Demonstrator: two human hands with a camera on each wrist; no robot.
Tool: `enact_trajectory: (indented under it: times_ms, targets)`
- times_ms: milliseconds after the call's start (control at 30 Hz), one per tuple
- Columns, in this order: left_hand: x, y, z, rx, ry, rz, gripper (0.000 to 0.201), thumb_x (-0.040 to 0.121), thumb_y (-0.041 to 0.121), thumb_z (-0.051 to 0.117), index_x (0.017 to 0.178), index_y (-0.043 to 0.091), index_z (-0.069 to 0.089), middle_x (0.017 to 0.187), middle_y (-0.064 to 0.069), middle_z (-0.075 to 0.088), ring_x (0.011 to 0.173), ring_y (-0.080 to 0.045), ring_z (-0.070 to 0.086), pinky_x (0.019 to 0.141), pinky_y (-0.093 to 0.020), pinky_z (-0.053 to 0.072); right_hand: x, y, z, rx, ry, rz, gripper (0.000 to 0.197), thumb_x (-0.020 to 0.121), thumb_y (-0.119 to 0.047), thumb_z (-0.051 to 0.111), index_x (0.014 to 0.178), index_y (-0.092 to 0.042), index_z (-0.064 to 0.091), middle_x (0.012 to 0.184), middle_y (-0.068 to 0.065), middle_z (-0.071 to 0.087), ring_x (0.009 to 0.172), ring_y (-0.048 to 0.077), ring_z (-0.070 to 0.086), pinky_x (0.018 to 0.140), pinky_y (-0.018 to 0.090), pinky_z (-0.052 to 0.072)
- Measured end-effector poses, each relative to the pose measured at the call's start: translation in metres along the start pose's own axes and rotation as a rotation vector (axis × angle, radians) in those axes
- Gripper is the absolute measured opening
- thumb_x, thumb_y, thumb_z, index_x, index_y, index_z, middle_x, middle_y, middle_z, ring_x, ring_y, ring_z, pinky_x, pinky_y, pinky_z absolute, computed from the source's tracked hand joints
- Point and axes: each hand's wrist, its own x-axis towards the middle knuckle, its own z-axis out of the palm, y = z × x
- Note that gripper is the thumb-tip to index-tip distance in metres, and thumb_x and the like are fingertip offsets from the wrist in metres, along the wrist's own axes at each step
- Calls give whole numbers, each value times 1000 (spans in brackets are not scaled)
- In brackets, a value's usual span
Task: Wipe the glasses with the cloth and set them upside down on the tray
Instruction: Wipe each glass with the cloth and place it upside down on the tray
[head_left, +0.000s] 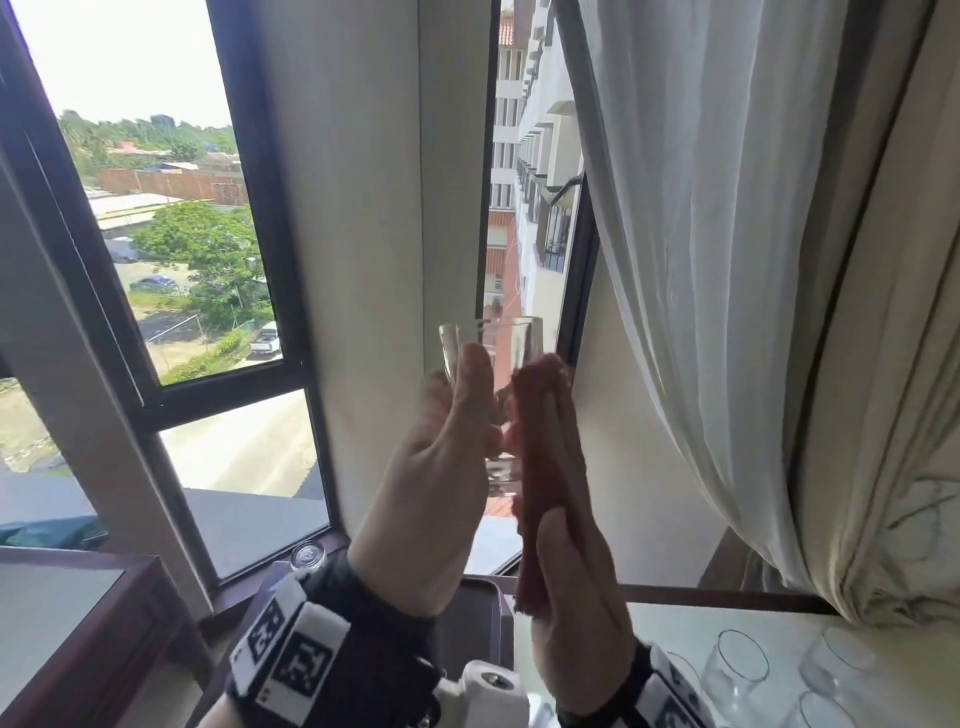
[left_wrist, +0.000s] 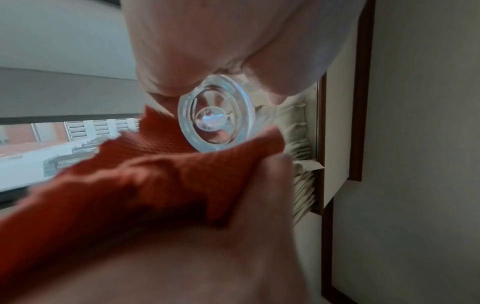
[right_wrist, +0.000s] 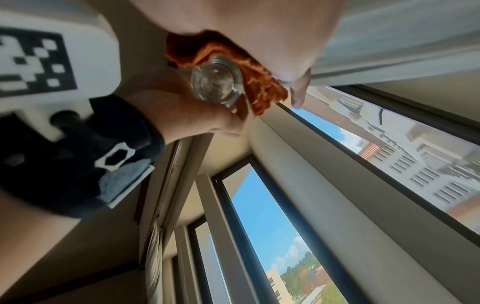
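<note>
Both wrists sit low in the head view, and from them my hands rise together toward the window. My left hand curls round the glass, thumb up along its wall, gripping it upright with the rim on top. My right hand lies flat, fingers straight, pressing the red cloth against the glass's right side. From the left wrist, the thick base shows end on, cloth just beside it.

Judging by this, the wiping of this glass is under way; turning it over and setting it down is left. Lower right, several more glasses stand on the pale surface, seemingly waiting their turn. One upside-down glass shows behind my left wrist, near the dark tray, so perhaps one is done. Beyond hang the curtain and window.
</note>
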Motion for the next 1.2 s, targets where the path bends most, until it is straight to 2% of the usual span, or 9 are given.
enact_trajectory:
  times_ms: [100, 233, 333, 433, 600, 767, 967, 1100, 1200]
  targets:
    - [1, 2, -1, 120, -21, 73, 59, 88, 75, 50, 129, 33, 51, 88, 13, 72, 83, -16, 69, 77, -37, 60, -9, 13, 3, -196, -48, 201, 38, 65, -99, 40, 88, -75, 60, 76, -28, 67, 67, -11, 62, 68, 0, 44]
    - [-10, -10, 8, 155, -90, 54, 58, 90, 63, 49, 130, 21, 47, 87, 2, 74, 79, -12, 70, 74, -19, 58, 20, 21, -12, -133, 154, 171, 79, 78, 3, 78, 145, -20, 42, 105, 21, 69, 99, 29, 64, 99, 5, 39]
    - [-9, -12, 9, 163, -35, 46, 67, 89, 76, 42, 130, 23, 48, 95, 15, 76, 93, 4, 71, 91, -23, 54, 38, 0, -12, 120, 134, 111, 55, 101, -43, 51, 145, -11, 42, 125, -12, 69, 132, 32, 51, 107, 18, 42]
    - [1, -4, 2, 58, 55, -12, 61, 98, 74, 41, 128, 22, 53, 109, -8, 78, 107, -20, 76, 98, -44, 56, 31, -16, -3, 248, 37, -100, 51, 103, -19, 33, 153, -5, 36, 161, 9, 35, 153, 34, 19, 124, 52, 17]
    - [4, 6, -2, 135, 52, 39, 56, 91, 80, 40, 123, 35, 52, 103, -5, 66, 87, -15, 69, 81, -33, 58, 0, 7, 3, 71, 101, 5, 30, 103, -29, 52, 133, -29, 55, 136, -21, 58, 119, -3, 59, 100, 5, 41]
    - [-8, -9, 10, 198, -10, 46, 57, 84, 73, 41, 124, 33, 48, 93, 7, 74, 87, 1, 72, 81, -19, 57, 20, 15, -7, -195, 210, -26, 86, 85, 19, 61, 148, -33, 34, 120, 15, 60, 100, 26, 57, 99, 7, 42]
    - [11, 6, 0, -32, 127, -57, 91, 85, 83, 50, 143, 13, 44, 97, -3, 82, 92, -18, 80, 71, -29, 63, 21, -21, 3, 371, 34, 21, 50, 106, -26, 31, 151, -6, 42, 160, 10, 37, 153, 35, 19, 123, 53, 14]
    - [10, 19, -2, 106, 50, -89, 97, 65, 73, 64, 136, 17, 30, 83, -7, 81, 74, -9, 78, 51, -11, 52, -4, -14, 2, 283, 0, -10, 45, 100, -56, 44, 142, -43, 52, 152, -9, 50, 147, 21, 37, 119, 37, 32]
    - [2, 7, 1, 220, 63, -93, 93, 61, 81, 75, 124, 25, 35, 98, -25, 76, 86, -25, 80, 57, -15, 57, -3, -1, -2, 85, 70, 280, 73, 69, -76, 72, 123, -27, 71, 113, 4, 75, 104, 27, 70, 76, 22, 59]
